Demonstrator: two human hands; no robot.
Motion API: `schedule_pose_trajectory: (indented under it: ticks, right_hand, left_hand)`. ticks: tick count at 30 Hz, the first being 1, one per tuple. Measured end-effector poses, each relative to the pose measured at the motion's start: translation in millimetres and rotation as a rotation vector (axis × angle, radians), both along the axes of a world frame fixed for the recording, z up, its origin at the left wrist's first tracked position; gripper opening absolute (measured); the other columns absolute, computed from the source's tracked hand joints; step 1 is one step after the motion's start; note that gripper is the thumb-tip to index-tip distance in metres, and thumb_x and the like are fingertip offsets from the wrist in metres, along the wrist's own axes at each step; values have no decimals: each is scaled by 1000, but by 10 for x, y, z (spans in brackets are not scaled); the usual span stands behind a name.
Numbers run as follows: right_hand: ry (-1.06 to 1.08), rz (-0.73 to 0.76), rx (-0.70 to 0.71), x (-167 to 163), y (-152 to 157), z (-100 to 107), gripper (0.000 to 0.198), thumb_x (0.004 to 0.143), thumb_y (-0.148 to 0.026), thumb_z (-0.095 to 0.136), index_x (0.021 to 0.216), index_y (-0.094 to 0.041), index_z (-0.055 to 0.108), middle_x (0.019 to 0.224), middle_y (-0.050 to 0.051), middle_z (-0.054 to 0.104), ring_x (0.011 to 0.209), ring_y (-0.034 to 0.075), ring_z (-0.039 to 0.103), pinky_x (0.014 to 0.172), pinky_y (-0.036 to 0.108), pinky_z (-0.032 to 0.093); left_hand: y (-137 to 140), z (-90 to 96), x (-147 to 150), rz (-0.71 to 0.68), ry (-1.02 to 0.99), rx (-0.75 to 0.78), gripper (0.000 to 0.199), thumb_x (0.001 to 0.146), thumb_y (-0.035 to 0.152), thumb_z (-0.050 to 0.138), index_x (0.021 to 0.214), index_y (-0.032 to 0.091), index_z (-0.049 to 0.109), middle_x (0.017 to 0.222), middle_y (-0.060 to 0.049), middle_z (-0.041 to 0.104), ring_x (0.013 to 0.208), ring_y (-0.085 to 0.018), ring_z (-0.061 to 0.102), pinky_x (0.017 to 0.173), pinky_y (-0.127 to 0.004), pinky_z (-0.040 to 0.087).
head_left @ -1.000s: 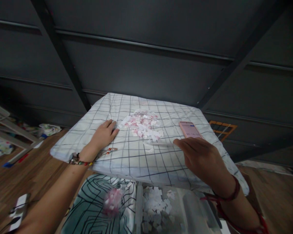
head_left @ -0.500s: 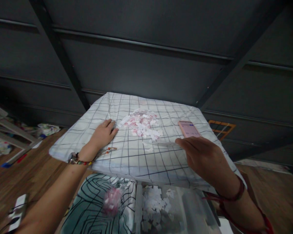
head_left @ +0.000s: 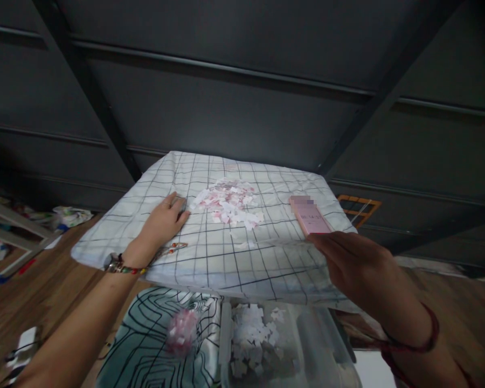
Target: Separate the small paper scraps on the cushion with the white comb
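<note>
Wht/pink paper scraps (head_left: pixel 230 202) are heaped on grid cloth (head_left: pixel 210 267); L hand (head_left: pixel 165 218) is laid just beside, fingers part-spread. R hand's (head_left: pixel 358 264) fingertips are hidden; whether blurred clear strip (head_left: pixel 278 242) is pinched can't be told. Tub (head_left: pixel 225 345) is cut off at btm.

The grid-patterned cover (head_left: pixel 283 272) is matt cloth, lightly wrinkled, and the scraps (head_left: pixel 231 200) heaped on it look like dry, matt paper. A thin strip (head_left: pixel 281 242) appears see-through, its material too blurred to tell. The phone (head_left: pixel 308 213) is smooth, while the bin (head_left: pixel 319 339) is cloudy, translucent plastic. Teal fabric (head_left: pixel 139 337) has a satiny sheen. Dark wall panels (head_left: pixel 226 102) look smooth and dull; the floor (head_left: pixel 70 293) has a wood grain.
</note>
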State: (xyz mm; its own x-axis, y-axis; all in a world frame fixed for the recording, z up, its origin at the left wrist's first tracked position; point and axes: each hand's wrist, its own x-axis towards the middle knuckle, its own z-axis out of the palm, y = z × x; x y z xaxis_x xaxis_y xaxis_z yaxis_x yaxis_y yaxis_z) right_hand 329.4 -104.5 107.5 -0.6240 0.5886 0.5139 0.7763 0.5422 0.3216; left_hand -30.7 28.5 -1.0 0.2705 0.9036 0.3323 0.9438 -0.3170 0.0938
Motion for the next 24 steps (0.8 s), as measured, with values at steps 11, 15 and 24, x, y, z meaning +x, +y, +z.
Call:
schedule_pose_trajectory:
  ticks: [11, 15, 24]
  right_hand:
    - [20, 9, 11, -10, 68, -63, 29, 77, 1, 40, 88, -12, 64, 73, 5, 68, 62, 14, 58, 58, 27, 44]
    - [20, 3, 14, -33, 166, -89, 27, 79, -1, 42, 90, -13, 64, 73, 4, 68, 62, 14, 58, 58, 26, 44]
    - [72, 3, 50, -50, 268, -148, 25, 81, -2, 42, 90, -14, 62, 70, 2, 67, 63, 14, 59, 59, 26, 43]
  left_hand:
    - [-144, 263, 145, -40, 85, 136, 42, 90, 29, 34, 120, 9, 55, 140, -19, 41, 129, -32, 40, 105, -46, 37]
    - [-167, 295, 188, -135, 136, 33, 43, 91, 31, 31, 122, 12, 55, 130, -15, 53, 118, -27, 52, 100, -42, 44]
    - [-306, 255, 472, -364, -35, -18, 45, 94, 38, 31, 124, 12, 53, 133, -14, 50, 124, -24, 46, 103, -42, 41]
